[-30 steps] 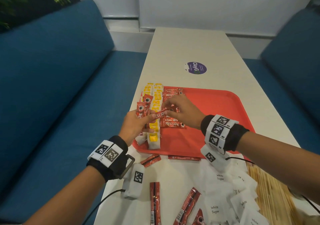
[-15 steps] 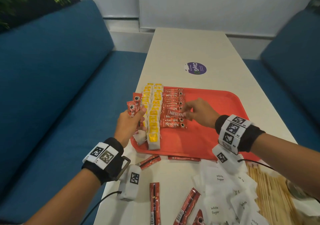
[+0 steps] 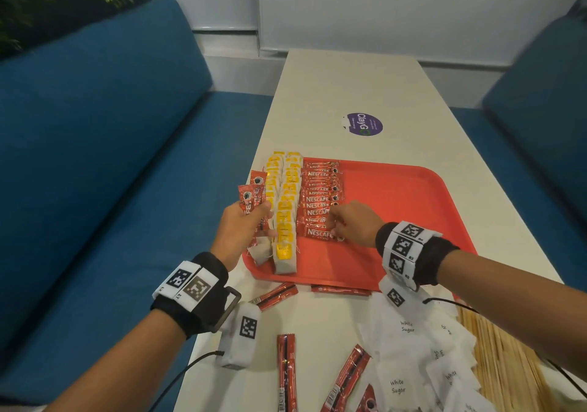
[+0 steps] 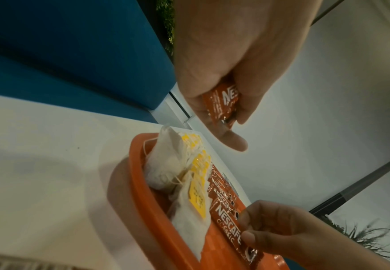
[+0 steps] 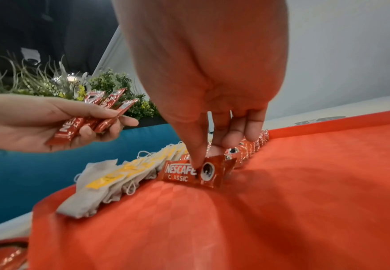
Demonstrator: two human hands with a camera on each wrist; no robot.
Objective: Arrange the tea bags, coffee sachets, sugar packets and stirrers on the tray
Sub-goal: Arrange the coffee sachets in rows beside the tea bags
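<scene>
A red tray lies on the white table. Along its left side run two rows of tea bags with yellow tags, and beside them a row of red Nescafe coffee sachets. My left hand hovers over the tray's left edge and grips a few coffee sachets fanned upward. My right hand pinches the nearest sachet at the front end of the coffee row, thumb on its face, fingers behind it. The same pinch shows in the left wrist view on the front sachet.
Loose coffee sachets lie on the table in front of the tray. White sugar packets are heaped at the near right, with wooden stirrers beside them. A purple sticker sits farther up the table. Blue sofas flank both sides.
My right hand took a sachet from the left hand's bundle, carried it right and toward me, and now holds it at the front end of the coffee row. The left hand shifted slightly left.
</scene>
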